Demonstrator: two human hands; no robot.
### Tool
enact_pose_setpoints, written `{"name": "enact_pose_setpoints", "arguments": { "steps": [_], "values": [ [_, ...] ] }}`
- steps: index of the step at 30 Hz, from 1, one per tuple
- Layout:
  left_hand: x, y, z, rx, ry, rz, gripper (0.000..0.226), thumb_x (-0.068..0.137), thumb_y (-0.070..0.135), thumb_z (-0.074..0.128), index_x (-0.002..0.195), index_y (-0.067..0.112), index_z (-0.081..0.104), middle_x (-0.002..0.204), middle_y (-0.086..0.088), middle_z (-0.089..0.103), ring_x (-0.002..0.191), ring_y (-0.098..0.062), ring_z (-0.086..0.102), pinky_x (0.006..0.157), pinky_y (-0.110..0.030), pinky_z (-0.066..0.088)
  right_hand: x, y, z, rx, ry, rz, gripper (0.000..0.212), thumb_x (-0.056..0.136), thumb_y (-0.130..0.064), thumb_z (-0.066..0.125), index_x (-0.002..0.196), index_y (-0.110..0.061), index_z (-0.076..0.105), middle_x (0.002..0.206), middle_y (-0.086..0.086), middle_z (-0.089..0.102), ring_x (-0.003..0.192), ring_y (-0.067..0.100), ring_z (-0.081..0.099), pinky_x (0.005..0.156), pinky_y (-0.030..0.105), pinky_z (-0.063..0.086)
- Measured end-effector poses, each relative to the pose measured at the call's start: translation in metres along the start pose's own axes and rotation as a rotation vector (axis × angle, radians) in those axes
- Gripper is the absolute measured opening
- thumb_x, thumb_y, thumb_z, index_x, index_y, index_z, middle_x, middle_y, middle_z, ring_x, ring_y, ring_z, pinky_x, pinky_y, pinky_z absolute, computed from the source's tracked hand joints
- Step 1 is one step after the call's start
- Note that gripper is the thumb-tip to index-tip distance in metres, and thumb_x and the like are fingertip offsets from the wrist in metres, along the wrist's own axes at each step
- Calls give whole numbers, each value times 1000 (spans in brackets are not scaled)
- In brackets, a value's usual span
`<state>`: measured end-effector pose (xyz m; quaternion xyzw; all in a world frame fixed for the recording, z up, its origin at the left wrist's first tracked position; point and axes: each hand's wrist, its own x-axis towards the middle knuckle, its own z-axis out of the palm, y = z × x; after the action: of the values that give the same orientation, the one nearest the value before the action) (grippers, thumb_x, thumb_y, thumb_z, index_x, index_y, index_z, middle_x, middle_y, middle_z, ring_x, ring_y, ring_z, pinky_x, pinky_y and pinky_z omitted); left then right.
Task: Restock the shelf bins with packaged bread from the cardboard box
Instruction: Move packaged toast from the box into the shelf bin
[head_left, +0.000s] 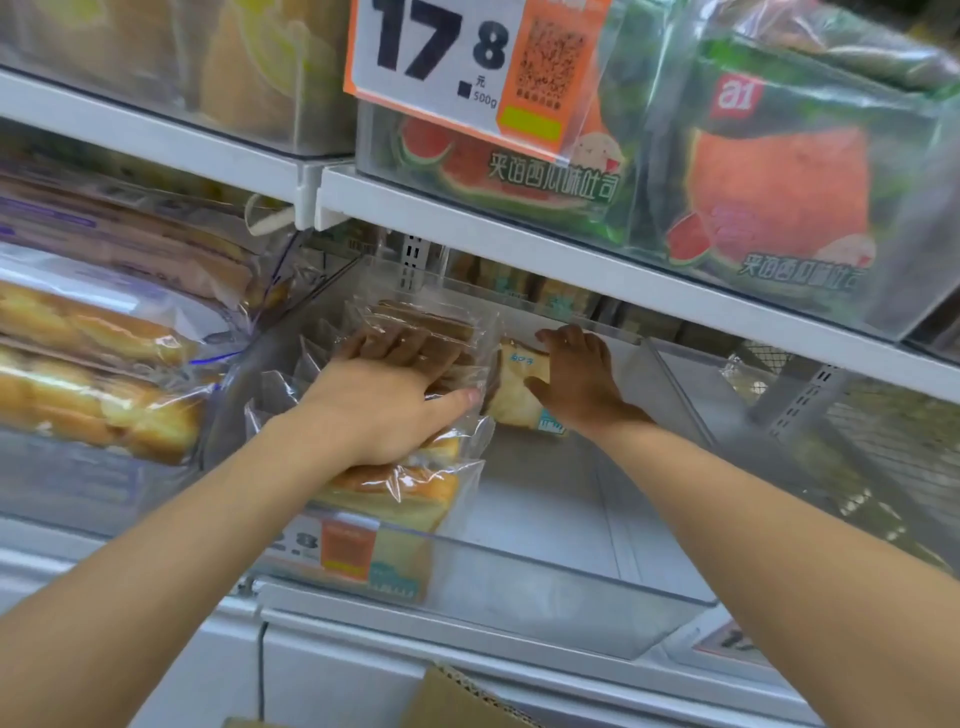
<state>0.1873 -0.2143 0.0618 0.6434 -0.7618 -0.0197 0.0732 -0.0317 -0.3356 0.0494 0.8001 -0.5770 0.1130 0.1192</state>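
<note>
i have both hands inside the clear plastic shelf bin (571, 577) on the middle shelf. my left hand (384, 395) lies flat, fingers spread and straight, and presses down on the row of clear-wrapped golden bread packets (405, 483) that runs along the bin's left side, from its front wall towards the back. it grips nothing. my right hand (576, 379) is further in: its fingers curl over the top of a pale bread packet with teal print (514, 402) and the thumb sits on the packet's face, so it has hold of that one packet. the packet stands just beside the row, touching it or nearly so.

by my reading the job is partly done. the left side of the bin is filled, while the floor on the right side shows bare through to the front wall, so more packets are wanted there. only a corner of the brown cardboard box (457, 696) shows at the bottom edge, below the shelf. i cannot tell how much bread is left in it.
</note>
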Motion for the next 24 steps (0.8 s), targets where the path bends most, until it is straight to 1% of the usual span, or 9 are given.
{"name": "enact_pose_setpoints", "arguments": {
  "steps": [4, 6, 8, 11, 14, 17, 20, 22, 24],
  "values": [
    [0, 1, 0, 6, -21, -2, 70, 89, 73, 8, 152, 44, -2, 164, 5, -3, 151, -17, -4, 122, -43, 1, -11, -2, 5, 11, 128, -78, 70, 80, -33, 74, 139, -17, 41, 136, 10, 43, 128, 32, 40, 111, 40, 24],
    [0, 0, -1, 7, -19, -3, 70, 89, 73, 8, 152, 43, -2, 164, 5, -3, 151, -17, -4, 121, -43, 2, -13, -2, 4, -8, 73, -109, 68, 80, -30, 74, 139, -19, 41, 132, 10, 45, 123, 32, 43, 106, 39, 28],
    [0, 1, 0, 13, -16, -9, 71, 89, 73, 9, 152, 43, -1, 164, 5, -2, 151, -18, -3, 121, -44, 2, -13, -3, 2, 20, 8, -90, 72, 80, -31, 75, 141, -21, 39, 135, 10, 44, 126, 32, 40, 109, 38, 26],
    [-2, 2, -3, -1, -20, -12, 72, 89, 75, 13, 153, 43, 2, 164, 5, 0, 151, -18, -1, 121, -44, 3, -22, -7, -8, 128, 33, -19, 73, 82, -28, 72, 145, -21, 36, 148, 12, 34, 138, 32, 28, 116, 37, 18],
    [-7, 5, -13, -54, -17, -34, 77, 85, 80, 20, 152, 41, 21, 161, 1, 22, 147, -23, 23, 118, -44, 19, -46, -13, -30, 235, -22, 14, 68, 86, -25, 69, 146, -22, 36, 149, 8, 35, 138, 28, 29, 114, 36, 26],
    [-25, 21, -32, -47, 107, -58, 64, 91, 70, 33, 135, 29, 53, 131, -5, 61, 119, -27, 55, 98, -42, 41, -83, -19, -56, 341, -55, 8, 58, 86, -25, 67, 140, -18, 45, 139, 12, 47, 126, 31, 44, 104, 37, 40],
    [-56, 56, -43, -133, 294, -16, 33, 94, 49, 52, 108, 23, 65, 107, -4, 67, 102, -27, 59, 83, -39, 48, -132, -19, -80, 358, -43, -26, 42, 88, -27, 66, 125, -10, 57, 121, 13, 59, 111, 31, 55, 93, 40, 47],
    [-84, 85, -41, -219, 317, -3, 17, 91, 39, 58, 92, 22, 64, 93, 1, 64, 93, -24, 60, 75, -36, 47, -170, -17, -93, 413, -8, -39, 29, 87, -22, 66, 113, -10, 62, 109, 11, 62, 100, 29, 59, 87, 41, 48],
    [-111, 113, -32, -259, 269, 0, 13, 90, 35, 60, 86, 23, 62, 87, 3, 64, 88, -24, 62, 68, -33, 43, -212, -13, -101, 463, 8, -14, 20, 84, -16, 63, 104, -13, 64, 99, 6, 64, 92, 26, 60, 83, 40, 50]
  ]
}}
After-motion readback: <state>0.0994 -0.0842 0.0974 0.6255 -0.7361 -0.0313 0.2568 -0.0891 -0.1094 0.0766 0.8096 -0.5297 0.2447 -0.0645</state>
